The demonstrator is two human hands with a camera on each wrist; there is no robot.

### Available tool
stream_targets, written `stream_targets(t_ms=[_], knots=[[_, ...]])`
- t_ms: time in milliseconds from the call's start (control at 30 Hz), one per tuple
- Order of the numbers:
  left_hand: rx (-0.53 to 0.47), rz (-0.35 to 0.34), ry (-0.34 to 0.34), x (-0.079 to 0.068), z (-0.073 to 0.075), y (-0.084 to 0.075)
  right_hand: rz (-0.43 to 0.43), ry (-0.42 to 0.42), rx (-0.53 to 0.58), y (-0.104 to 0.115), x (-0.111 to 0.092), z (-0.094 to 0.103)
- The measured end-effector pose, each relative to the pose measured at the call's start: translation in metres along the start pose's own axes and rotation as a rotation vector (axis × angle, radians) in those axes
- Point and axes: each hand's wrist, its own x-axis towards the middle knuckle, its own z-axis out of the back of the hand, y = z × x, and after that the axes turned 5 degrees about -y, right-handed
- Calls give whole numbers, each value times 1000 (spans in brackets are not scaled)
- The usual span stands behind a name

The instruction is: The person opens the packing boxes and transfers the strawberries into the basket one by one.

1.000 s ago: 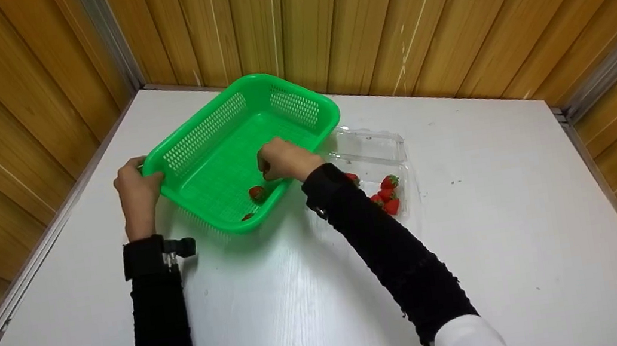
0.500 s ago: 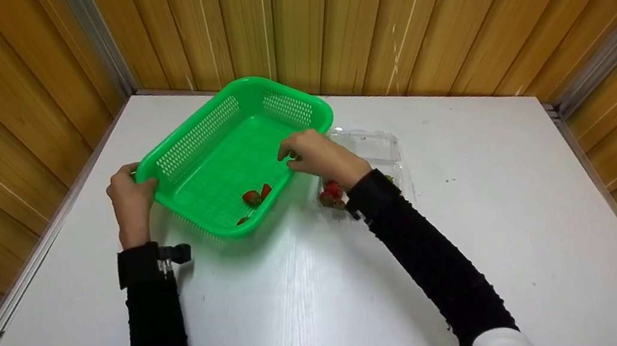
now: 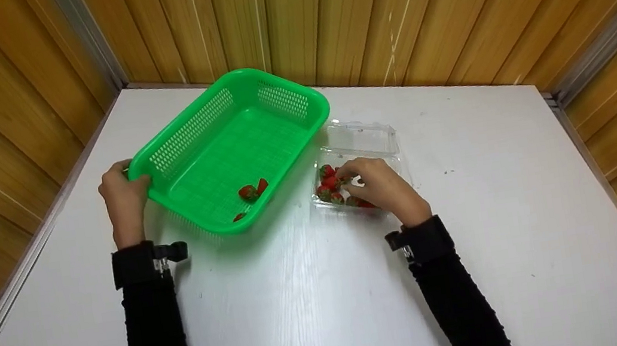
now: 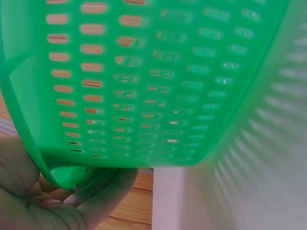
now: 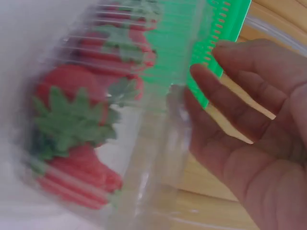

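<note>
My left hand point(image 3: 124, 202) grips the left corner of the green plastic basket point(image 3: 232, 147) by its rim. The left wrist view shows its curled fingers point(image 4: 103, 196) under that rim. A few strawberries point(image 3: 248, 192) lie in the basket's near end. My right hand point(image 3: 381, 187) hovers over the opened clear plastic clamshell box point(image 3: 365, 136), fingers parted and slightly bent. Several strawberries point(image 3: 329, 185) with green leaves sit in the box, partly covered by this hand. In the right wrist view, nothing shows between thumb and fingers beside the leafy strawberries point(image 5: 72, 110).
The white table point(image 3: 278, 298) carries both containers, with the box just right of the basket. Wood-patterned panels point(image 3: 287, 19) stand along the back and sides. Small dark specks point(image 3: 449, 172) dot the table right of the box.
My right hand has left the basket and moved right to the box. A red strawberry now lies beside another in the basket. My left hand keeps its grip on the rim.
</note>
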Motion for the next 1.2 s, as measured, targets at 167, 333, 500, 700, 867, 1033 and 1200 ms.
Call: stream_targets(t_ms=[167, 333, 500, 700, 867, 1033, 1200], knots=[[3, -3, 1, 0, 1, -1, -78, 51, 38, -9, -11, -4], [8, 9, 3, 0, 3, 0, -111, 100, 54, -10, -11, -5], [6, 6, 10, 0, 3, -1, -141, 72, 48, -11, -9, -11], [17, 2, 6, -1, 2, -1, -120, 0, 15, -15, -5, -18], [15, -2, 2, -2, 2, -2, -126, 24, -23, -14, -5, -20], [13, 7, 6, -2, 2, -3, -130, 68, -61, -14, -2, -23], [6, 9, 12, 0, 2, -3, -84, 60, -96, -15, -1, -24]])
